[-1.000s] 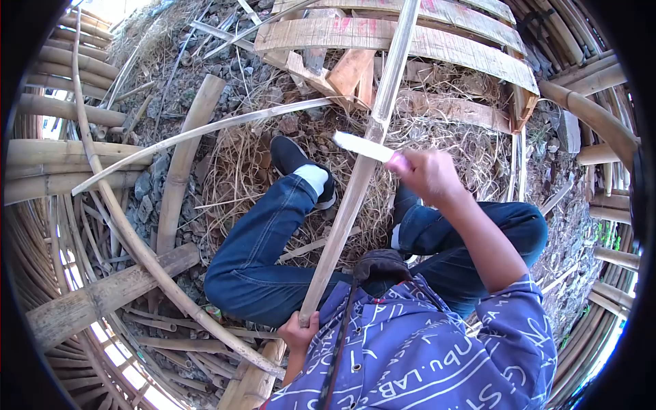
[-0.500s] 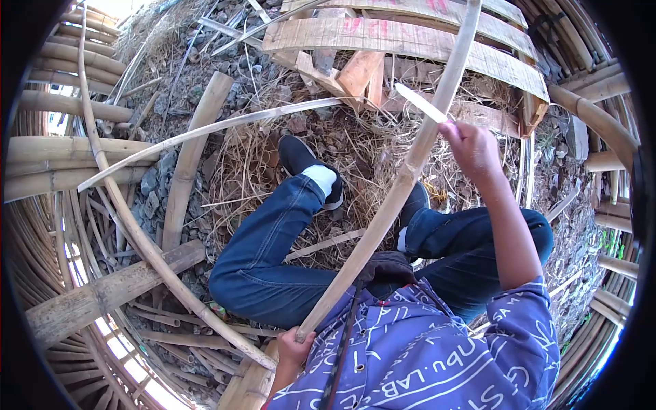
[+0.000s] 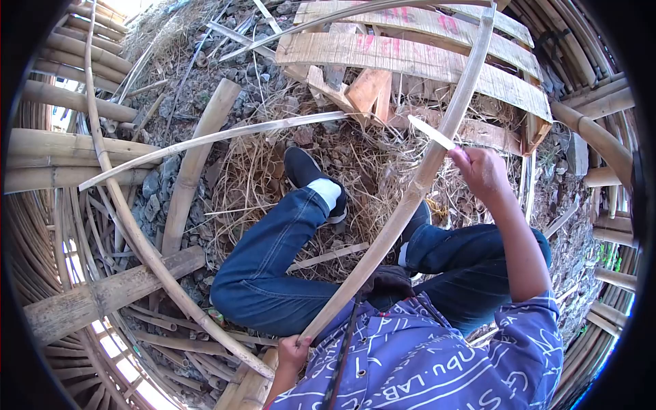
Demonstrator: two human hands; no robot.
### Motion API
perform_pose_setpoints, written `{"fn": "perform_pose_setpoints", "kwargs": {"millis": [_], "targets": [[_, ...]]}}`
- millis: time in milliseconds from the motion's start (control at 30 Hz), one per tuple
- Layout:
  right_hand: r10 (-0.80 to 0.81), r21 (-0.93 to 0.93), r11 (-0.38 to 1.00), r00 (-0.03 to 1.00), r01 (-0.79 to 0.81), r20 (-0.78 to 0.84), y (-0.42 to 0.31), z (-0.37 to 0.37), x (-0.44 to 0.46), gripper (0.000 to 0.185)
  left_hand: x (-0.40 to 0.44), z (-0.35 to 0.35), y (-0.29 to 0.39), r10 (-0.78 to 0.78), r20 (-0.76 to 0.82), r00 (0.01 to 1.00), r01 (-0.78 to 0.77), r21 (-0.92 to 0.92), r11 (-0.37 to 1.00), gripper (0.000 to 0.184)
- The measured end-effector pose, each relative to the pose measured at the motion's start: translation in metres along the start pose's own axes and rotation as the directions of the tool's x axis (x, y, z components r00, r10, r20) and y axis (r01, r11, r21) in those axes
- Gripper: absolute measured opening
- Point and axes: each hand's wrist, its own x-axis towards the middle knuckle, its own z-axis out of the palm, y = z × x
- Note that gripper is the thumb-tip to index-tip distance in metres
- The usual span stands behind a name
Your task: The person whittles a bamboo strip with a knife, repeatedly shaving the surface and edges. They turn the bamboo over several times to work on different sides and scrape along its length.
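Note:
A long split bamboo pole (image 3: pixel 383 247) runs diagonally from near my waist up over the wooden crate. My left hand (image 3: pixel 292 353) is closed around its lower end, beside my hip. In my right hand (image 3: pixel 484 173) is a knife (image 3: pixel 429 130) with a pale blade and a pinkish handle, mostly covered by the fingers. The blade lies across the bamboo above a node, pointing up and left. Whether its edge is biting into the bamboo I cannot tell.
The slatted wooden crate (image 3: pixel 410 60) stands ahead. A thin bamboo strip (image 3: pixel 225 134) and a long curved pole (image 3: pixel 147 251) lie to the left, near a thick bamboo piece (image 3: pixel 198 160). Straw and stones cover the ground; bamboo stacks line both sides.
The view has shifted, so the crate, bamboo and knife sit slightly lower, and the bamboo's upper end now shows. Both hands keep their holds; the knife stays near the same node.

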Motion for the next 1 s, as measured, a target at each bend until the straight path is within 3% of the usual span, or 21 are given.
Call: {"fn": "perform_pose_setpoints", "kwargs": {"millis": [100,133,167,233,267,300,367,400,467,567,667,767,800,833,867,900,933,1000], "targets": [[0.166,0.061,0.985,0.981,-0.16,-0.105,0.018,-0.019,0.026,0.062,-0.003,0.0,0.001,-0.004,0.0,1.0,0.004,-0.021,1.0,0.052],[0.198,-0.017,0.98,0.976,-0.2,-0.094,0.024,-0.027,0.034,0.061,-0.002,-0.001,0.001,-0.012,0.003,1.0,0.012,-0.042,0.999,0.053],[0.133,-0.048,0.989,0.982,-0.14,-0.131,0.025,-0.031,0.033,0.061,-0.002,-0.001,-0.001,-0.006,-0.005,1.0,0.006,-0.048,0.999,0.053],[0.125,0.039,0.991,0.992,-0.124,-0.029,0.008,-0.031,0.018,0.062,-0.002,-0.001,-0.006,-0.019,0.02,1.0,0.019,-0.024,1.0,0.054],[0.055,-0.062,0.997,0.996,-0.051,0.07,0.001,-0.025,0.008,0.062,-0.002,0.0,-0.003,-0.023,0.006,1.0,0.023,-0.018,1.0,0.054],[0.097,-0.042,0.995,0.981,-0.091,0.169,-0.018,-0.025,-0.011,0.062,-0.003,0.002,-0.004,-0.017,0.008,1.0,0.017,-0.024,1.0,0.054],[-0.027,0.009,1.0,0.97,0.025,0.241,-0.032,-0.022,-0.031,0.063,-0.005,0.006,-0.01,0.029,-0.057,0.998,-0.027,0.03,0.999,0.053],[-0.035,-0.017,0.999,0.972,0.04,0.234,-0.029,-0.023,-0.03,0.062,-0.004,0.009,-0.013,0.032,-0.05,0.998,-0.031,0.032,0.999,0.053],[-0.03,-0.045,0.998,0.972,0.042,0.235,-0.022,-0.021,-0.026,0.061,-0.005,0.016,-0.016,0.188,-0.147,0.971,-0.163,0.167,0.972,0.053],[-0.057,-0.094,0.992,0.966,0.082,0.252,-0.013,-0.016,-0.021,0.06,-0.006,0.02,-0.013,0.093,-0.155,0.983,-0.08,0.087,0.993,0.056],[-0.192,-0.171,0.963,0.976,0.207,0.101,-0.001,-0.004,-0.017,0.056,-0.005,0.026,-0.014,0.097,-0.174,0.98,-0.08,0.103,0.991,0.059],[-0.221,-0.191,0.953,0.971,0.234,0.088,0.001,-0.006,-0.015,0.056,-0.006,0.023,-0.007,0.104,-0.185,0.977,-0.079,0.139,0.987,0.061],[-0.138,-0.195,0.968,0.985,0.157,0.107,-0.002,-0.01,-0.012,0.057,-0.007,0.023,-0.009,0.102,-0.191,0.976,-0.076,0.138,0.987,0.061],[-0.071,-0.267,0.961,0.997,0.065,-0.011,0.02,0.002,-0.004,0.058,-0.007,0.024,-0.013,0.139,-0.203,0.969,-0.108,0.155,0.982,0.061],[0.196,-0.06,0.978,0.979,-0.2,-0.061,0.039,-0.01,0.011,0.059,-0.007,0.024,-0.015,0.177,-0.217,0.96,-0.141,0.171,0.975,0.061],[0.179,-0.115,0.974,0.975,-0.194,-0.131,0.069,-0.029,0.026,0.063,-0.006,0.024,-0.015,0.181,-0.227,0.957,-0.144,0.172,0.975,0.061],[0.278,-0.188,0.936,0.953,-0.297,-0.119,0.086,-0.047,0.037,0.067,-0.006,0.023,-0.015,0.166,-0.231,0.959,-0.139,0.132,0.982,0.061],[0.22,-0.246,0.934,0.961,-0.257,-0.171,0.095,-0.072,0.04,0.069,-0.007,0.024,-0.019,0.14,-0.23,0.963,-0.121,0.094,0.988,0.061]]}}
